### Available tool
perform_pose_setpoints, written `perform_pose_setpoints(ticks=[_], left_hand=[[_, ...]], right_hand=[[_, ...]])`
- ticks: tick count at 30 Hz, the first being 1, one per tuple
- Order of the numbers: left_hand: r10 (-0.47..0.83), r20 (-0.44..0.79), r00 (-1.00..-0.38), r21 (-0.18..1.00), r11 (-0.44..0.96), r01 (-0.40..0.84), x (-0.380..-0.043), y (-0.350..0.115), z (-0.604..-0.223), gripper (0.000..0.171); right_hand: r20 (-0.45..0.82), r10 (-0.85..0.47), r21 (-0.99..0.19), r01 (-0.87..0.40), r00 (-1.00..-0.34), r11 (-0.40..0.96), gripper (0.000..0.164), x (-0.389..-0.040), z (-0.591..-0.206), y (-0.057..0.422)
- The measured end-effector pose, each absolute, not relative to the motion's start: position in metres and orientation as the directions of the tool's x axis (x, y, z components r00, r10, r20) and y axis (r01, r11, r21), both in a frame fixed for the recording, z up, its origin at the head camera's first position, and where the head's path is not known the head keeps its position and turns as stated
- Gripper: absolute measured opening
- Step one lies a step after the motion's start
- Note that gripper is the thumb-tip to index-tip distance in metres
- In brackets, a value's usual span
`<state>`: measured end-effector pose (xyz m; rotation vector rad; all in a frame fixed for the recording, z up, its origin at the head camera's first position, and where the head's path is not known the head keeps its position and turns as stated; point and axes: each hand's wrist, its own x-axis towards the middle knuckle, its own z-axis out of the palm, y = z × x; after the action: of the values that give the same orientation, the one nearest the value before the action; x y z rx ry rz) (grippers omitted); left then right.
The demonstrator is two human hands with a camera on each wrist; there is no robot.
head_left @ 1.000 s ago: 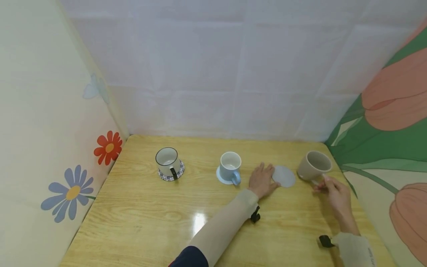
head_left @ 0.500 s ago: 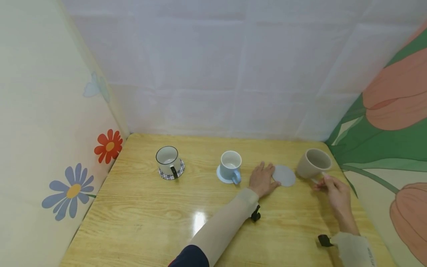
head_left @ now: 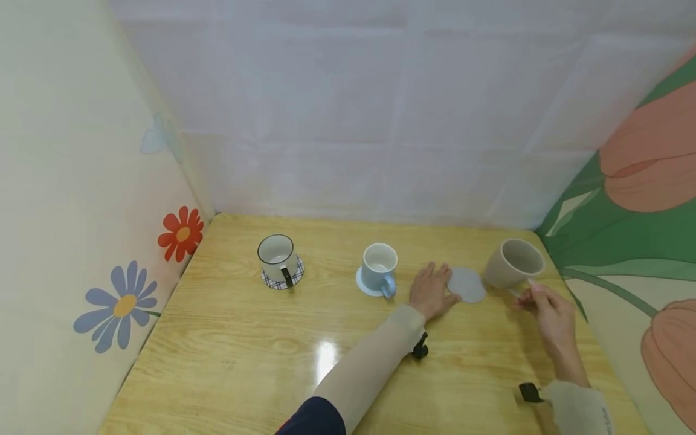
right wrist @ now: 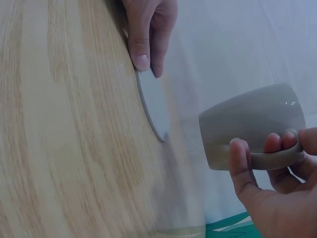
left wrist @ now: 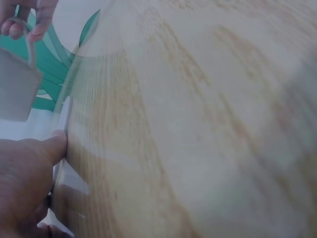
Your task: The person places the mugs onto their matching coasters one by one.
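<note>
My right hand [head_left: 551,320] pinches the handle of a beige-grey mug [head_left: 502,269] at the table's right end. In the right wrist view the mug [right wrist: 252,124] is held up off the tabletop, apart from a round pale grey coaster [right wrist: 154,106]. This coaster [head_left: 466,286] lies flat to the mug's left in the head view. My left hand [head_left: 429,293] rests on the table with fingers spread, its thumb and a finger touching the coaster's left edge. In the left wrist view the thumb of the left hand [left wrist: 25,178] meets the rim of the coaster [left wrist: 63,121].
A white mug with a blue lower part and handle [head_left: 379,266] stands on a light blue coaster [head_left: 363,289], left of my left hand. Farther left, a white mug with black rim and handle [head_left: 275,257] stands on a checked coaster [head_left: 299,273]. Patterned cloths [head_left: 647,241] border the wooden table [head_left: 244,350].
The head view has shifted slightly, moving the whole scene a little. Both hands, the mug and the coaster keep nearly the same places relative to one another.
</note>
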<state>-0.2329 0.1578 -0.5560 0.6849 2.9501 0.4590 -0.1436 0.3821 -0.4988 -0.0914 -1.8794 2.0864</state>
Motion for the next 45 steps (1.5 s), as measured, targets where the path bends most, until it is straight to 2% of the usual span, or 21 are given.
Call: perform_pose_setpoints(ticks=[15,34,45], left_hand=[[0.443,-0.013,-0.897,0.328,0.849,0.414,-0.234,0.16,-0.559,0.072],[0.426,-0.005,-0.905,0.38,0.837,0.393,-0.231,0.158,-0.557,0.071],[0.419,0.009,-0.908,0.395,0.832,0.388,-0.234,0.159,-0.56,0.07]], right_hand=[[0.239,0.242,-0.956,-0.271,-0.94,-0.109,0.032,-0.142,-0.5,0.375],[0.25,0.204,-0.956,-0.275,-0.947,-0.106,0.032,-0.141,-0.501,0.366],[0.281,0.19,-0.931,-0.316,-0.941,-0.186,0.03,-0.143,-0.502,0.36]])
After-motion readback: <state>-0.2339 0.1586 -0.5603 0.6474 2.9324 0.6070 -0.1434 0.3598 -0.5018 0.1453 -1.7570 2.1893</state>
